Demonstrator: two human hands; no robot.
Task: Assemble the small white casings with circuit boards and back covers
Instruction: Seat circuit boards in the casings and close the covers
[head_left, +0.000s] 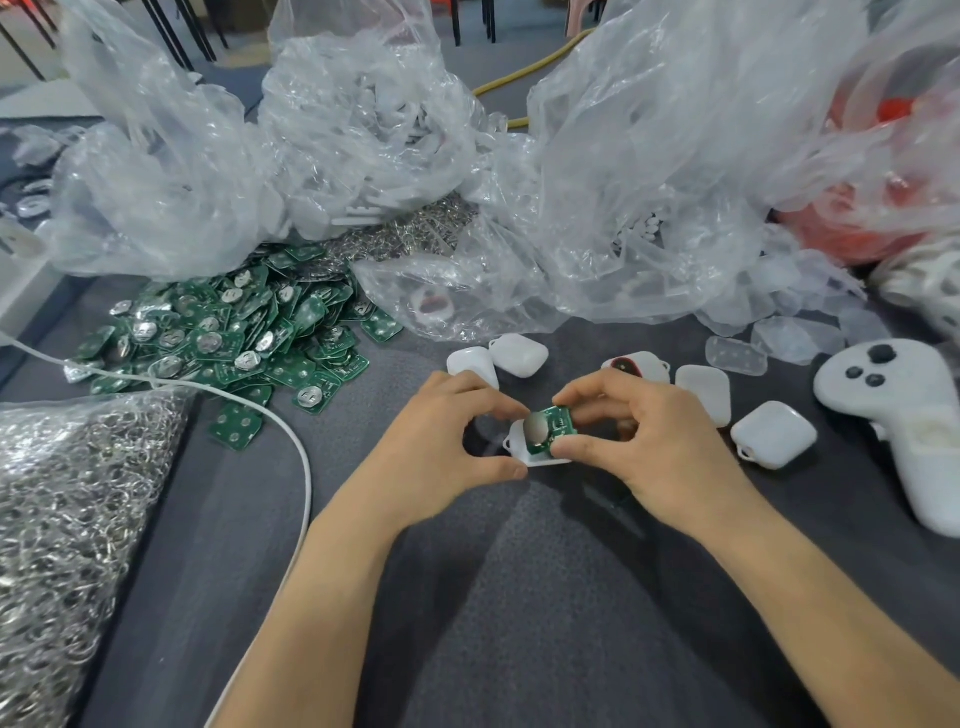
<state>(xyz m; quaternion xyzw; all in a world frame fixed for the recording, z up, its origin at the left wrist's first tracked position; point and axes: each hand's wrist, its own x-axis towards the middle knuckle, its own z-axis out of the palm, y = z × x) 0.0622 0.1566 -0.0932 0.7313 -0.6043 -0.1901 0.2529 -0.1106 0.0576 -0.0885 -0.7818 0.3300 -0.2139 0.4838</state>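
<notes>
A small white casing (519, 451) with a loop at its left corner sits between both hands above the grey cloth. My left hand (441, 441) pinches its left side with thumb and fingers. A green circuit board (549, 430) with a round silver cell lies tilted in the casing's open face, and my right hand (639, 441) pinches that board by its right edge. Several closed white casings (519, 354) lie just behind the hands, and another white casing (774, 434) lies to the right. Clear back covers (736, 356) are scattered at the right.
A heap of green boards (234, 332) lies at the left, under crumpled clear bags (363, 130). A bag of metal rings (62, 519) fills the near left. A white cable (306, 467) curves across the cloth. A white game controller (898, 415) lies at the far right.
</notes>
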